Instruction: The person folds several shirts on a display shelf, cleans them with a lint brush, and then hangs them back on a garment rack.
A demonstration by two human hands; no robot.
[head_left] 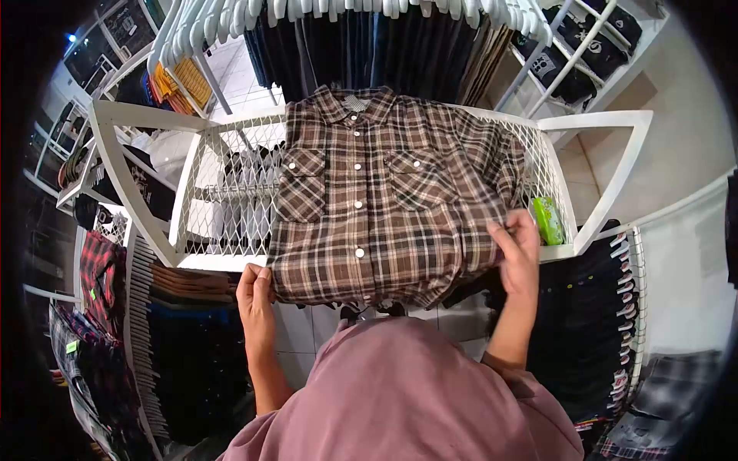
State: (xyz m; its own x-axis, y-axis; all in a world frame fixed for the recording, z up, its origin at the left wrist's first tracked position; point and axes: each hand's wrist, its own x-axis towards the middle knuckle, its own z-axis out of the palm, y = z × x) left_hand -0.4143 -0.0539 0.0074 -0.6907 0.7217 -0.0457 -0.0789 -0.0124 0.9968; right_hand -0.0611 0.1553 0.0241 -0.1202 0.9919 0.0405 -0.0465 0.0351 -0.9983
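Observation:
A brown plaid button-up shirt [361, 200] lies front up on a white wire-mesh rack [219, 261], its collar at the far side. The shirt's left edge is folded in straight, while on the right a sleeve still lies bunched along the side. My left hand [256, 286] pinches the near left corner of the shirt between thumb and fingers. At the right edge, my right hand [518, 244] is closed with thumb and fingers on the plaid cloth near the lower side. A green packet [547, 220] lies on the mesh just right of that hand.
White hangers [346, 8] with dark trousers [369, 61] hang beyond the rack. Dark garments [192, 353] hang at lower left and more black clothes [580, 330] at lower right. Red plaid shirts [101, 269] hang far left. Shelves with folded black shirts [607, 31] stand at upper right.

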